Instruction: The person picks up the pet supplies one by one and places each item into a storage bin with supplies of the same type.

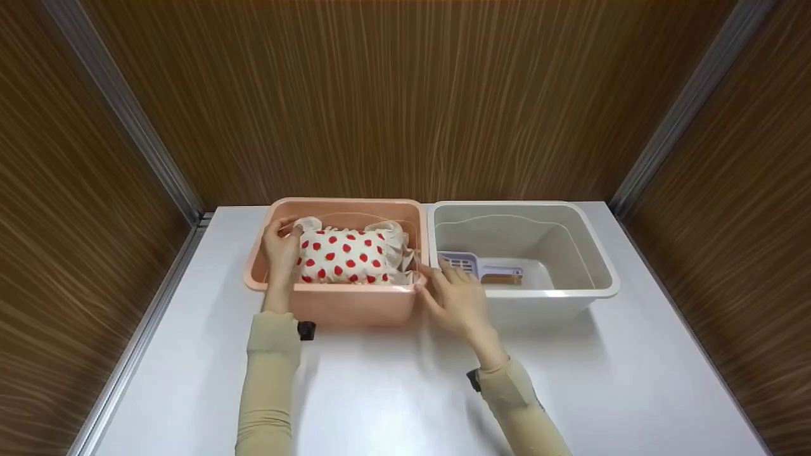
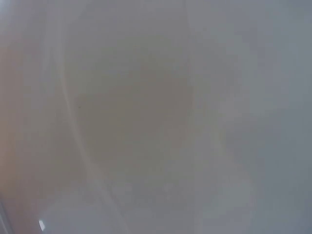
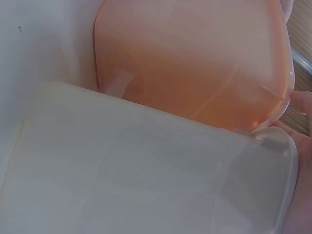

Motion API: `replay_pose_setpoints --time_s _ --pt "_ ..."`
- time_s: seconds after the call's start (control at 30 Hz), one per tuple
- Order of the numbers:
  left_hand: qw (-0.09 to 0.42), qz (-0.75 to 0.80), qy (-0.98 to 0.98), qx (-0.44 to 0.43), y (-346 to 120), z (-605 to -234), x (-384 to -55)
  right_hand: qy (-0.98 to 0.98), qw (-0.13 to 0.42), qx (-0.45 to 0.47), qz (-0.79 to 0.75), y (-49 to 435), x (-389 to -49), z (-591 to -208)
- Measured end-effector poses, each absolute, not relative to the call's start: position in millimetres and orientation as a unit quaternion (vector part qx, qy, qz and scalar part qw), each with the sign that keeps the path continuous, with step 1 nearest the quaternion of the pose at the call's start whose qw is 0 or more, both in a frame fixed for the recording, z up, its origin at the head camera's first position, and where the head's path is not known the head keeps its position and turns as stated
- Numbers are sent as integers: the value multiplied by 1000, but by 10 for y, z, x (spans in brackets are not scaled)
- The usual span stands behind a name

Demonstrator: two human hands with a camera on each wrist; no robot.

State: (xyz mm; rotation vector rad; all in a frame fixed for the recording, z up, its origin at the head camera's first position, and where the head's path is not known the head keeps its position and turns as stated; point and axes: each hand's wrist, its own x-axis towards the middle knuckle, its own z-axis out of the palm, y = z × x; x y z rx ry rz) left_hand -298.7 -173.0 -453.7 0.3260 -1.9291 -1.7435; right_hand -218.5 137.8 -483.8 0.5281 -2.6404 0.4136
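Observation:
A white cushion-like cloth item with red strawberries and frilled ends lies in the pink bin. My left hand reaches over the front of that bin, and its thumb and fingertips pinch the frill at the cushion's left end. My right hand rests where the pink bin meets the white bin. Its thumb and index finger lie at the pink rim's front right corner, fingers fairly straight. In the right wrist view, part of the right hand shows beside both rims. The left wrist view is too blurred to read.
In the white bin lies a purple slotted scoop, with a small tan piece under its handle. Both bins stand side by side on a white table. Wood-grain panels close off the back and both sides.

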Motion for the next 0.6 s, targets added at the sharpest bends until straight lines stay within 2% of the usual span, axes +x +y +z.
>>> replay_pose_setpoints --time_s 0.23,0.6 --pt "313 -652 -684 89 -1724 -4522 -2962 -937 236 207 155 1391 -2190 -4849" --pt "368 -597 -712 42 -1688 -4469 -2889 -936 221 213 174 1409 -2189 -4823"
